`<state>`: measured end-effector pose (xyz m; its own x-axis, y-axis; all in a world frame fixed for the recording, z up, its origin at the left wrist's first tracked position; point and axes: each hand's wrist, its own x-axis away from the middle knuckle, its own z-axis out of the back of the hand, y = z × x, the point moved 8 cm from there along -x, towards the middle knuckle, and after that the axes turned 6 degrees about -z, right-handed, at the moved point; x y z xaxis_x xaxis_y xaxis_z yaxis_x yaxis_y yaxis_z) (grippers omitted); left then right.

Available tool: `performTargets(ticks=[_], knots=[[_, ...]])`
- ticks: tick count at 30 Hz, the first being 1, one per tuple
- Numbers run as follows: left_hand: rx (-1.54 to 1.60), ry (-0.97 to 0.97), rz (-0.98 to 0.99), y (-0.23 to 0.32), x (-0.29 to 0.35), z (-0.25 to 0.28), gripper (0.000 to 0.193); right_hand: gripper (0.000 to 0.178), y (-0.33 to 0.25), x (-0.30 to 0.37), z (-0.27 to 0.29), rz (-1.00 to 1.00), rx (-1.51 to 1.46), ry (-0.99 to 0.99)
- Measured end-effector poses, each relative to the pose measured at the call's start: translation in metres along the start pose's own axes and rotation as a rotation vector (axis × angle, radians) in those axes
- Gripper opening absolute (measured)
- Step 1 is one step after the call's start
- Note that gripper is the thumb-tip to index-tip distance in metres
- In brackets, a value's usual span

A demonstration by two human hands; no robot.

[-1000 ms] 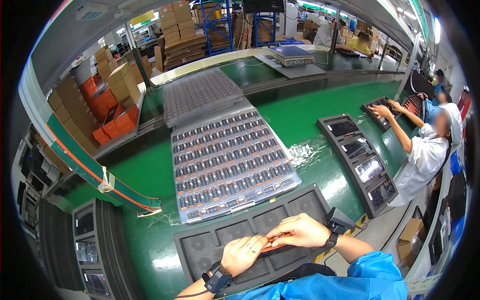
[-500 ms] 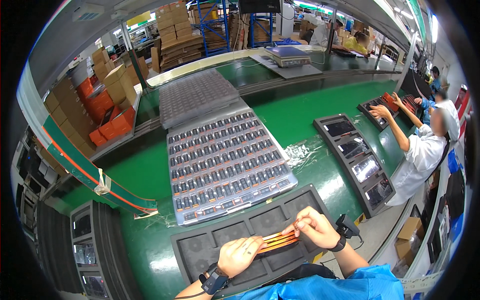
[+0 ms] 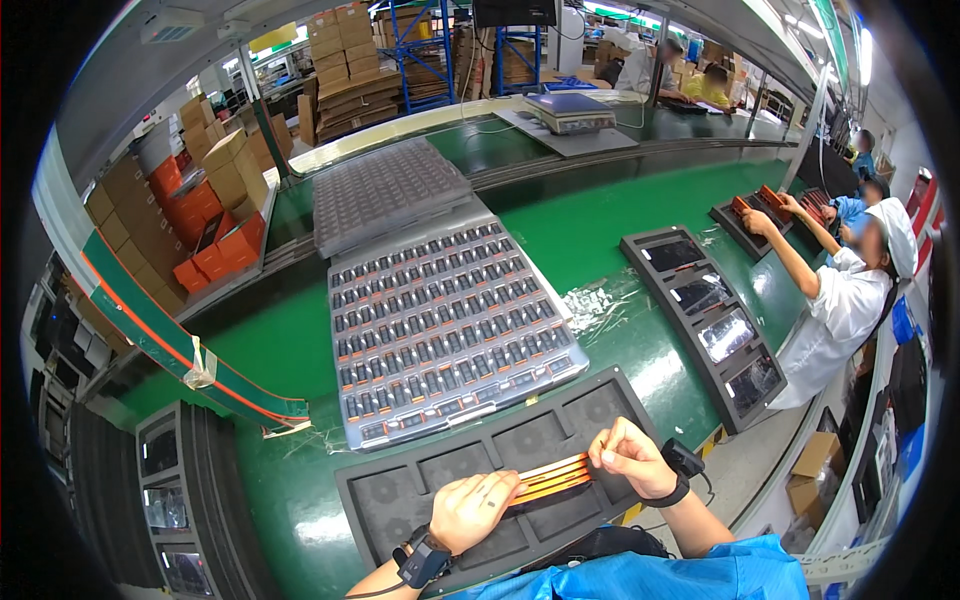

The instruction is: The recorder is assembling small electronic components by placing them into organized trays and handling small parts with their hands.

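Low in the head view, my left hand (image 3: 475,512) grips the left end of a bundle of thin orange-and-black strips (image 3: 548,482). At the bundle's right end is my right hand (image 3: 640,468), thumb and fingertips pinched together; whatever lies between them is too small to make out. Beneath both hands lies a dark grey foam tray (image 3: 372,488) with several square recesses. Beyond it stands a clear plastic tray (image 3: 470,418) filled with rows of small black-and-orange parts.
Behind is another translucent tray (image 3: 385,190). A foam tray holding dark glossy panels (image 3: 728,336) lies right, near a co-worker in white (image 3: 835,300). Stacked foam trays (image 3: 215,500) stand left, beside a slanting green-and-orange post (image 3: 150,320). A scale (image 3: 570,112) sits far back.
My right fingertips have drawn back slightly to the right end of the strips and curled in. The left hand keeps its grip. The co-worker's hands have lowered toward their tray.
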<state>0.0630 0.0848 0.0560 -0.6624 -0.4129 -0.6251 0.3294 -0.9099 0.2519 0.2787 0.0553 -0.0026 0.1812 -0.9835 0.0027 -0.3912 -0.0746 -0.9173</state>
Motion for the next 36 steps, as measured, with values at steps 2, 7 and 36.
performTargets(ticks=[2,7,36], knots=[[0.0,0.001,-0.003,0.0,-0.001,0.0,0.019,0.017,0.001,-0.001,-0.002,0.057,0.099,0.051],[0.0,0.007,-0.005,-0.001,0.001,0.0,0.019,0.023,0.001,0.003,-0.004,0.099,0.283,0.249],[0.013,-0.006,0.003,-0.002,0.0,0.0,0.02,0.006,0.008,0.007,-0.025,0.225,0.421,0.271]])
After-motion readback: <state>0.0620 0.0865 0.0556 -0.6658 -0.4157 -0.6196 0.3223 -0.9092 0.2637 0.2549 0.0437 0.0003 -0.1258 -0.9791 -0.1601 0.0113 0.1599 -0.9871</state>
